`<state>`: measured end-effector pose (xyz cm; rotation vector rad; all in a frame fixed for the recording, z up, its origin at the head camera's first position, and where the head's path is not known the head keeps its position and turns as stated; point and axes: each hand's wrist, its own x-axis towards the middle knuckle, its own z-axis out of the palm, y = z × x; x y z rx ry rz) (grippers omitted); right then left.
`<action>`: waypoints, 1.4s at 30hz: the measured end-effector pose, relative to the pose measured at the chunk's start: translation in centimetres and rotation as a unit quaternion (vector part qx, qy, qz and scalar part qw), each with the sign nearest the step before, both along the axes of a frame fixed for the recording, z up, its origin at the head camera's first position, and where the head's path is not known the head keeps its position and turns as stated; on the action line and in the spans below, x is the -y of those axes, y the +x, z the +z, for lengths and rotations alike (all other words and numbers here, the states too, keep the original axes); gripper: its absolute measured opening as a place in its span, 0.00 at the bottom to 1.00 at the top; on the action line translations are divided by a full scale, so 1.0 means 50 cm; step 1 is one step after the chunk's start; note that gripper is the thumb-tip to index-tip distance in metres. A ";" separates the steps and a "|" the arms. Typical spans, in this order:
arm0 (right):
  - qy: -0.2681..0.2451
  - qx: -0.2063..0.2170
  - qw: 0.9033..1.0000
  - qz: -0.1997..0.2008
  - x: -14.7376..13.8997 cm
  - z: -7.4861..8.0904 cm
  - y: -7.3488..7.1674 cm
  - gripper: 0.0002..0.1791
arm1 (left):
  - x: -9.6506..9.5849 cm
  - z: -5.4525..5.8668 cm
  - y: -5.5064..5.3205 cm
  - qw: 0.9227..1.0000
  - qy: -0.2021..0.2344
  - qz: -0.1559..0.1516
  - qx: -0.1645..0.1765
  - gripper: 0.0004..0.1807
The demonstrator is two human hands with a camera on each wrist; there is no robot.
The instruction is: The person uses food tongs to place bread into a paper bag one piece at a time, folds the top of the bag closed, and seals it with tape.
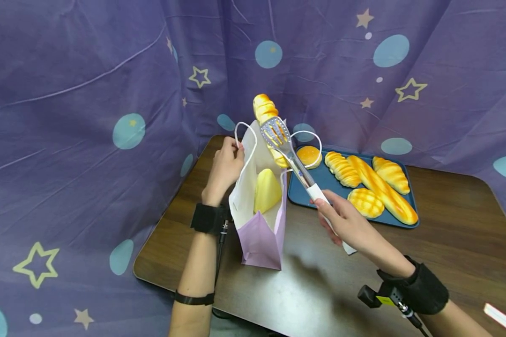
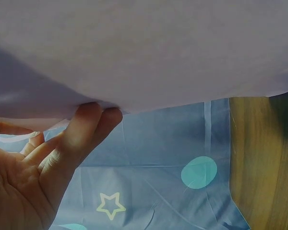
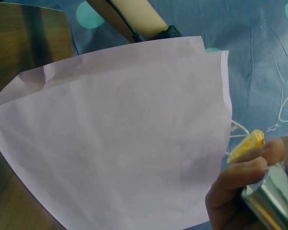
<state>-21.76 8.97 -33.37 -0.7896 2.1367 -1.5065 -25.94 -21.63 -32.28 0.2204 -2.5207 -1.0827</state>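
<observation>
My right hand (image 1: 346, 217) grips metal tongs (image 1: 297, 164) by their white handle. A long ridged bread roll (image 1: 264, 106) is caught between the slotted tips, slanting over the mouth of a lilac paper bag (image 1: 261, 241). The bag stands upright with its top spread, and a pale yellow bread piece (image 1: 267, 189) shows inside. At the bag's left rim, my left hand (image 1: 226, 166) pinches the edge beside the white cord handle (image 1: 254, 135). The left wrist view shows the fingers (image 2: 86, 124) against the paper. In the right wrist view, the bag's side hides most of the scene.
Right of the bag lies a blue tray (image 1: 297, 189) with a round bun (image 1: 309, 156), a ridged roll (image 1: 342, 168), a long loaf (image 1: 381, 189), a croissant (image 1: 391, 174) and a grid-scored bun (image 1: 366, 202). A patterned purple curtain (image 1: 320, 84) hangs behind the wooden table (image 1: 451, 206).
</observation>
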 end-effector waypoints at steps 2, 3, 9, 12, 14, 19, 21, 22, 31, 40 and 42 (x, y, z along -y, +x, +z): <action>-0.001 0.010 1.000 -0.002 -0.003 -0.002 -0.001 0.19 | -0.002 0.000 -0.001 1.000 0.001 -0.001 0.000 0.09; -0.002 0.016 1.000 -0.003 -0.004 -0.003 -0.001 0.20 | -0.003 0.001 -0.001 1.000 0.001 -0.001 0.001 0.09; -0.018 0.052 0.998 0.003 -0.012 -0.002 0.000 0.23 | -0.009 0.003 -0.002 1.000 0.004 -0.001 0.004 0.09; -0.054 0.078 0.995 0.027 -0.015 0.003 0.000 0.24 | -0.012 0.004 -0.003 1.000 0.004 0.001 0.003 0.10; -0.085 0.103 0.990 0.052 -0.015 0.008 0.001 0.24 | -0.013 0.003 -0.002 1.000 0.005 0.002 0.001 0.10; -0.131 0.157 0.974 0.098 -0.015 0.017 0.005 0.21 | -0.014 0.003 -0.001 1.000 0.006 0.000 0.002 0.10; -0.135 0.168 0.971 0.102 -0.016 0.018 0.008 0.21 | -0.015 0.003 -0.001 1.000 0.005 0.000 0.002 0.10; -0.136 0.170 0.971 0.102 -0.017 0.019 0.009 0.21 | -0.015 0.003 -0.001 1.000 0.004 0.000 0.002 0.10; -0.094 0.176 0.977 0.075 -0.026 0.040 0.018 0.24 | -0.017 0.005 -0.002 1.000 0.002 -0.001 0.001 0.10; 0.012 0.125 0.992 0.015 -0.035 0.061 0.027 0.28 | -0.020 0.006 0.001 1.000 -0.003 -0.004 -0.004 0.08; 0.025 0.118 0.993 0.008 -0.034 0.063 0.028 0.28 | -0.020 0.005 0.002 1.000 -0.003 -0.005 -0.004 0.09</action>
